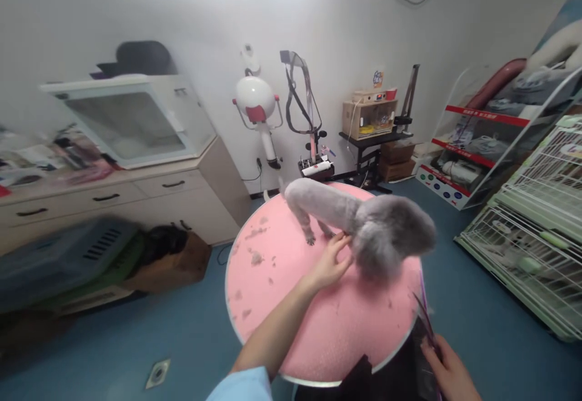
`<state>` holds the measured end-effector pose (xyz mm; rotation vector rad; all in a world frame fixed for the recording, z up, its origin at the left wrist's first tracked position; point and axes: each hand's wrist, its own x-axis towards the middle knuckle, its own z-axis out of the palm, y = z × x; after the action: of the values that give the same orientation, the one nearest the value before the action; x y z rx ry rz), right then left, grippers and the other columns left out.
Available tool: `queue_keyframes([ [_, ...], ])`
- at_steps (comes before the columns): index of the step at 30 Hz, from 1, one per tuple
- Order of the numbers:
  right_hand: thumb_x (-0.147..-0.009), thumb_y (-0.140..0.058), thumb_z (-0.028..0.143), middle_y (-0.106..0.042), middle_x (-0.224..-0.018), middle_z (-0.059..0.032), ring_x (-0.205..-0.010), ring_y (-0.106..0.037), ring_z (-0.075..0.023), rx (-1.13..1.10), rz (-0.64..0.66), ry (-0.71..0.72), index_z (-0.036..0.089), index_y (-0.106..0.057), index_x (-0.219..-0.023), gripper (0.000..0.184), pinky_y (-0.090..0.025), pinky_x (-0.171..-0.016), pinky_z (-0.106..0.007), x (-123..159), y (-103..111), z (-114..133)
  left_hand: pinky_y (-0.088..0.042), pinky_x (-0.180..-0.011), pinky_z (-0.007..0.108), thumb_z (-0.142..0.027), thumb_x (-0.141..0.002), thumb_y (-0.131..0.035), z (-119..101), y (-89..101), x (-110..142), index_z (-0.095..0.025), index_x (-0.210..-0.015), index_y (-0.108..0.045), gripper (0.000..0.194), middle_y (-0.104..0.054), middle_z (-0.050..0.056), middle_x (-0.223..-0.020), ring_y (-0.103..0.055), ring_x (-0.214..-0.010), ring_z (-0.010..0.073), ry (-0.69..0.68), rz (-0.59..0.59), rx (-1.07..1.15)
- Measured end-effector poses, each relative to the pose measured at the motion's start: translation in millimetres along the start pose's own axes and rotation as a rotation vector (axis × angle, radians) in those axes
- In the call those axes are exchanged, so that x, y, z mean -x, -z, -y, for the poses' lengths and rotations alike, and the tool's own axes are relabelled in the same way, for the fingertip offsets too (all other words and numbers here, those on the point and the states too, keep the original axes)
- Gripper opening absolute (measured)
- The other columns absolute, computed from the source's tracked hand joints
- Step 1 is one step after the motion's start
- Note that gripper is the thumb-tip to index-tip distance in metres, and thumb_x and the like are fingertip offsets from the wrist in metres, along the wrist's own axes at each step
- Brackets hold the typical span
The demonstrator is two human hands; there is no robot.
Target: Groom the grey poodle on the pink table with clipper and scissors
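Note:
A small grey dog (359, 222) stands on a round pink table (291, 304), its fluffy head toward me. My left hand (331, 261) reaches across the table and touches the dog at its chest and front leg, fingers curled against the fur. My right hand (448, 371) is low at the table's near right edge, closed on a pair of purple-handled scissors (425, 316) that point up and away. Clumps of cut fur (257, 258) lie scattered on the pink top.
A cabinet with drawers (113, 198) and a white glass-fronted box (131, 119) stand at left, with a pet carrier (63, 255) and a box on the floor. White wire cages (536, 231) and a display rack (482, 140) fill the right. A stand dryer (257, 107) and a black side table (373, 143) are by the far wall.

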<state>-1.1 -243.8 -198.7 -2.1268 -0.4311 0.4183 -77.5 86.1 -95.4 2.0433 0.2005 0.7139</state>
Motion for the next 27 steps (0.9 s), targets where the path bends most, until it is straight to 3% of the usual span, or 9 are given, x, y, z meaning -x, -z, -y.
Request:
queue_keyframes([
  [3, -0.069, -0.046, 0.083, -0.075, -0.089, -0.0136, -0.091, -0.070, -0.0332, -0.075, -0.121, -0.119, 0.022, -0.063, -0.084, 0.065, -0.056, -0.085, -0.041, 14.1, -6.7, -2.1, -0.041, -0.109, 0.044, -0.039, -0.082, -0.068, 27.8, 31.9, 2.3, -0.021, -0.096, -0.072, 0.023, -0.068, 0.012, -0.112, -0.059, -0.116, 0.0270, 0.078, -0.488, 0.088],
  [5, -0.067, -0.047, 0.083, -0.075, -0.094, -0.0156, -0.096, -0.070, -0.0358, -0.108, -0.190, -0.178, 0.021, -0.063, -0.087, 0.067, -0.055, -0.089, -0.044, 19.9, -11.7, 2.6, -0.041, -0.108, 0.039, -0.044, -0.087, -0.061, 47.3, 62.7, -15.2, -0.020, -0.088, -0.069, 0.026, -0.069, 0.010, -0.101, -0.059, -0.116, 0.0250, 0.326, -0.857, 0.256],
  [7, -0.064, -0.052, 0.083, -0.075, -0.094, -0.0154, -0.096, -0.069, -0.0359, -0.162, -0.186, -0.175, 0.021, -0.063, -0.087, 0.067, -0.055, -0.089, -0.043, 22.9, -16.7, 11.2, -0.047, -0.098, 0.042, -0.059, -0.093, -0.043, 58.7, 88.0, -45.3, -0.016, -0.080, -0.068, 0.051, -0.070, 0.014, -0.087, -0.064, -0.105, 0.0279, 0.556, -0.787, 0.483],
  [9, -0.066, -0.055, 0.080, -0.074, -0.090, -0.0133, -0.091, -0.069, -0.0332, -0.214, -0.076, -0.101, 0.022, -0.064, -0.083, 0.062, -0.056, -0.085, -0.039, 24.1, -22.2, 24.2, -0.053, -0.085, 0.042, -0.074, -0.090, -0.030, 59.8, 101.6, -76.7, -0.013, -0.082, -0.069, 0.073, -0.070, 0.017, -0.081, -0.067, -0.095, 0.0306, 0.595, -0.515, 0.709],
  [11, -0.071, -0.055, 0.075, -0.070, -0.079, -0.0099, -0.080, -0.067, -0.0284, -0.223, 0.094, 0.012, 0.022, -0.062, -0.075, 0.054, -0.055, -0.077, -0.036, 24.2, -29.0, 41.2, -0.054, -0.079, 0.040, -0.079, -0.087, -0.033, 55.2, 105.4, -96.5, -0.015, -0.093, -0.070, 0.074, -0.073, 0.013, -0.088, -0.067, -0.090, 0.0284, 0.516, -0.347, 0.872],
  [14, -0.079, -0.051, 0.065, -0.058, -0.063, -0.0037, -0.065, -0.057, -0.0210, -0.210, 0.309, 0.120, 0.021, -0.054, -0.064, 0.046, -0.049, -0.065, -0.031, 22.1, -44.4, 70.9, -0.054, -0.072, 0.036, -0.077, -0.084, -0.045, 53.9, 106.6, -91.9, -0.020, -0.098, -0.069, 0.064, -0.073, 0.007, -0.085, -0.067, -0.079, 0.0236, 0.535, -0.252, 0.901],
  [20, -0.081, -0.050, 0.044, -0.044, -0.059, 0.0031, -0.061, -0.046, -0.0151, -0.238, 0.441, 0.089, 0.021, -0.048, -0.067, 0.027, -0.040, -0.062, -0.026, -1.5, -96.3, 134.3, -0.055, -0.081, 0.034, -0.053, -0.070, -0.080, 78.5, 116.1, -36.5, -0.017, -0.090, -0.064, 0.044, -0.072, 0.004, -0.077, -0.069, -0.087, 0.0242, 0.626, -0.340, 0.906],
  [24, -0.085, -0.048, 0.025, -0.057, -0.063, -0.0003, -0.062, -0.053, -0.0154, 0.127, 0.481, 0.144, 0.019, -0.056, -0.069, 0.019, -0.036, -0.061, -0.025, -24.2, -123.4, 172.5, -0.056, -0.087, 0.040, -0.047, -0.054, -0.090, 84.7, 110.2, -24.1, -0.019, -0.089, -0.064, 0.051, -0.070, 0.001, -0.071, -0.070, -0.081, 0.0246, 0.631, -0.400, 0.903],
  [27, -0.084, -0.051, 0.019, -0.071, -0.079, -0.0083, -0.076, -0.064, -0.0207, 0.442, 0.510, 0.222, 0.017, -0.067, -0.080, 0.017, -0.038, -0.065, -0.027, -34.1, -121.8, 183.8, -0.057, -0.086, 0.040, -0.046, -0.049, -0.092, 86.0, 104.9, -19.4, -0.020, -0.088, -0.065, 0.054, -0.070, 0.000, -0.072, -0.068, -0.074, 0.0211, 0.613, -0.425, 0.921],
])
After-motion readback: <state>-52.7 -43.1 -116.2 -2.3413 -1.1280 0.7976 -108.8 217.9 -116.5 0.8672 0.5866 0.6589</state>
